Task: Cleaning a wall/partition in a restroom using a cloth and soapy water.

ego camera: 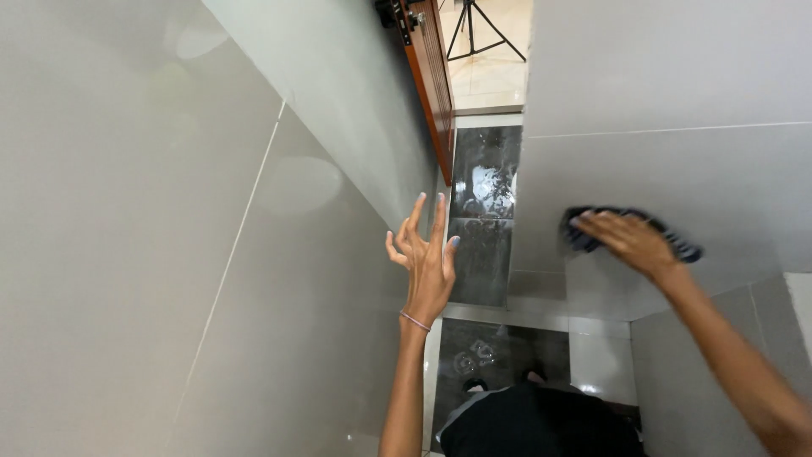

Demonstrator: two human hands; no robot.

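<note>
My right hand (630, 241) presses a dark blue cloth (687, 250) flat against the grey tiled wall (677, 169) on the right. The cloth sticks out past my fingers on both sides. My left hand (427, 258) is raised in the middle of the view with fingers spread, holding nothing and close to the grey tiled wall (169, 254) on the left. A thin bracelet sits on that wrist.
Dark wet floor tiles (482, 228) lie far below between the two walls. A brown wooden door (431, 76) stands open at the top, with a black tripod (482, 30) on pale flooring beyond it. My dark clothing (541, 423) fills the bottom.
</note>
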